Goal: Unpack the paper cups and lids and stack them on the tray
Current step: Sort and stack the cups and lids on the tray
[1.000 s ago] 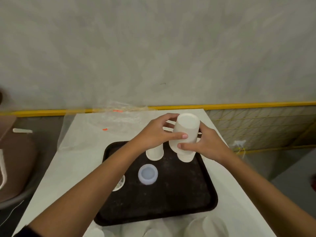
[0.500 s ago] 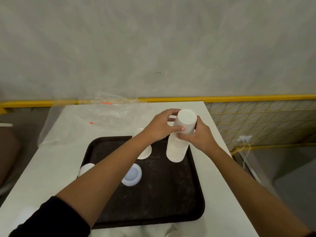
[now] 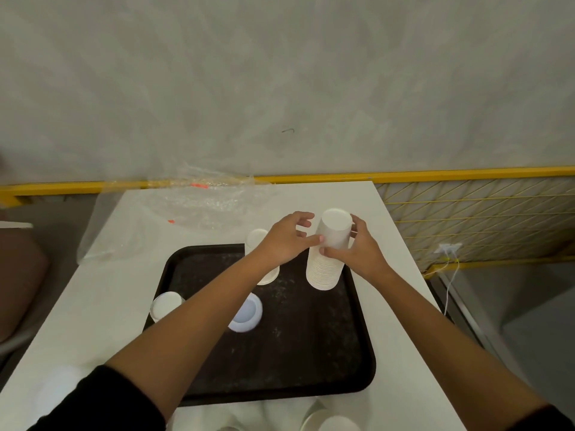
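Observation:
A tall stack of upside-down white paper cups (image 3: 326, 259) stands at the far right of the black tray (image 3: 311, 353). My right hand (image 3: 357, 250) grips the stack's upper part from the right. My left hand (image 3: 286, 241) touches it from the left with thumb and fingertips, the other fingers spread. A shorter cup stack (image 3: 259, 241) stands behind my left wrist, partly hidden. A translucent lid (image 3: 247, 314) lies on the tray under my left forearm. Another upside-down cup (image 3: 165, 304) sits at the tray's left rim.
Crumpled clear plastic wrapping (image 3: 174, 213) lies at the far end of the white table (image 3: 102, 300). More cups (image 3: 329, 423) and a pale lid stack (image 3: 56, 396) lie at the near edge. A yellow wire fence (image 3: 482, 219) runs along the right.
The top cup has been pushed down onto the stack on the tray. My view has shifted, so the tray sits further right and lower in frame.

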